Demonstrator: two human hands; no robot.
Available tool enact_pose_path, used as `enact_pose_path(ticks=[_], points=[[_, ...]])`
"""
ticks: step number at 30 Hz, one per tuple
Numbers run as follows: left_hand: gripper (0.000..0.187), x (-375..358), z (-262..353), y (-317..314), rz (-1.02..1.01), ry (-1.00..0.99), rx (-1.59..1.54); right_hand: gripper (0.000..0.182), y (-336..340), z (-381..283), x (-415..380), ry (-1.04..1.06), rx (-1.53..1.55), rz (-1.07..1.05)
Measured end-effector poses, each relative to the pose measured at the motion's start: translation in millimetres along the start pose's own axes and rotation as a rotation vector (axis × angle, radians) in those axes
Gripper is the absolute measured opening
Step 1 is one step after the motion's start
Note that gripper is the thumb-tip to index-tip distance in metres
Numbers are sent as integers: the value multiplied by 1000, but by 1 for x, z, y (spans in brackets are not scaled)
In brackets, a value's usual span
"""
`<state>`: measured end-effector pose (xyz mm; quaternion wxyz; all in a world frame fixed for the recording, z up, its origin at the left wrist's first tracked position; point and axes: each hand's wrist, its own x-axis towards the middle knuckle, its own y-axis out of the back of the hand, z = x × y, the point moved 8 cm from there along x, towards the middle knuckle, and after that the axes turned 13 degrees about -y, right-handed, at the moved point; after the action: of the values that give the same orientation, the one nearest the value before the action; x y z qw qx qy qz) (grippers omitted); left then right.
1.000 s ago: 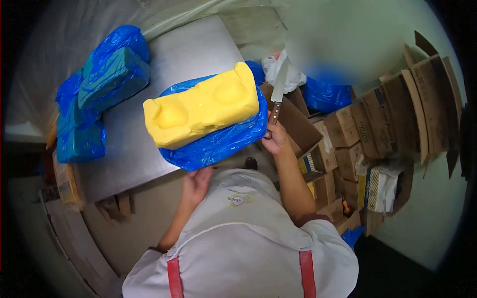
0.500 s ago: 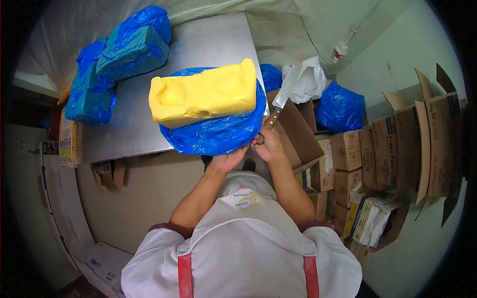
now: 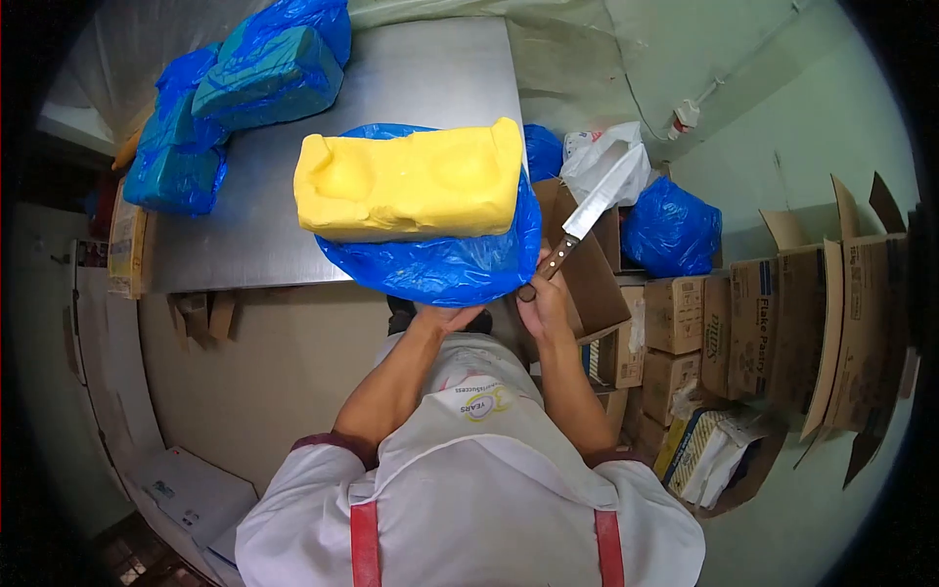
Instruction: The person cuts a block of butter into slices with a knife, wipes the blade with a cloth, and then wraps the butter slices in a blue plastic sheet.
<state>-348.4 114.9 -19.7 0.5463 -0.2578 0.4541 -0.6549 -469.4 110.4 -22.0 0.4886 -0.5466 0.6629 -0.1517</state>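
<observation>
Head view: a yellow block [image 3: 409, 186] sits on blue plastic [image 3: 430, 272] at eleven o'clock, over the four-o'clock corner of the worktop [image 3: 425, 78]. Right hand [image 3: 546, 311] — grip closed around the handle of a knife [image 3: 579, 224], blade toward one o'clock. Left hand [image 3: 448, 320] — under the plastic's six-o'clock edge, grip hidden, so I cannot tell its state. Blue-wrapped blocks [image 3: 269, 83] lie at ten.
</observation>
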Motion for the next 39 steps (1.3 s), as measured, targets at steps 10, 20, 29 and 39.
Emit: enact_pose_path(ticks=[10, 20, 29, 39], points=[[40, -41, -17, 8, 128, 150, -420, 28, -11, 35, -2, -212, -47, -53], [34, -25, -14, 72, 247, 93, 96, 16, 32, 28, -1, -84, -41, -128], [37, -15, -8, 55, 115, -15, 131, 18, 24, 30, -11, -58, -344, 229], [20, -40, -39, 78, 257, 151, 650, 15, 33, 26, -11, -89, -361, 184]])
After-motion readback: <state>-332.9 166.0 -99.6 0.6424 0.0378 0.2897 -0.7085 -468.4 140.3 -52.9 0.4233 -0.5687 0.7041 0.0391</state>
